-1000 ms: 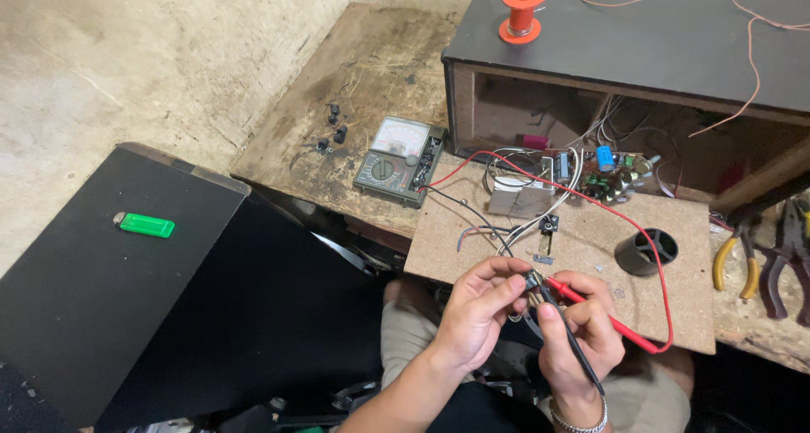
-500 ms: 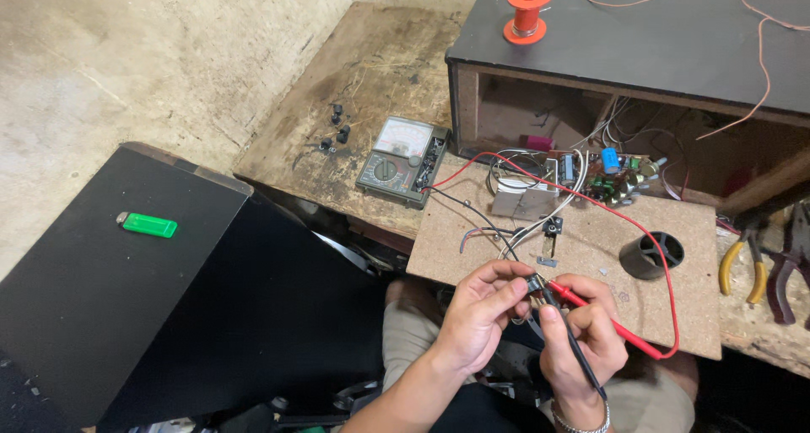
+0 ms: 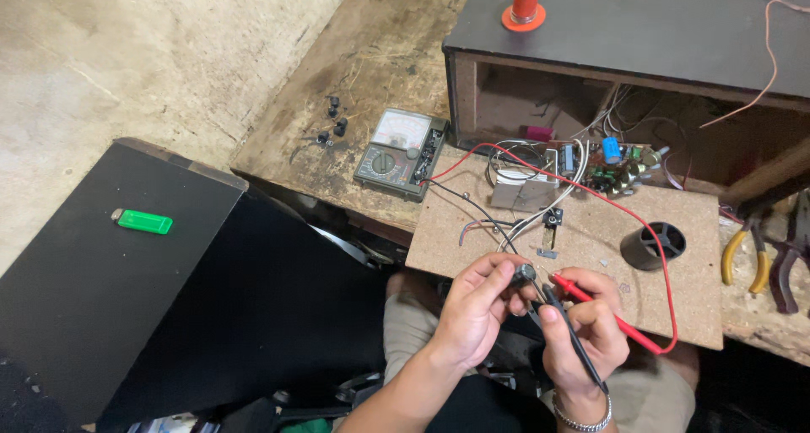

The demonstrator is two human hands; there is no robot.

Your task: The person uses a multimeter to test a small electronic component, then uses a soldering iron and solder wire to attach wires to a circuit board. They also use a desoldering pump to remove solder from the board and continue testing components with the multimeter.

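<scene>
On the worn wooden bench [image 3: 363,78], left of the dark open wooden box [image 3: 658,36], lies a dark green rectangular analogue meter [image 3: 402,154]. Its display is a pale, whitish dial window [image 3: 394,129] at the far end, wide and low, with a curved scale; the needle is too small to see. Below it sits a round black selector knob [image 3: 384,161] with small light markings around it. No package, sign or other screen is visible.

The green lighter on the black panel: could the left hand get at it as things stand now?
Probably yes, but not freely. The lighter lies in the open with nothing over it, but the left hand is pinching a small part and would have to put it down first.
</scene>
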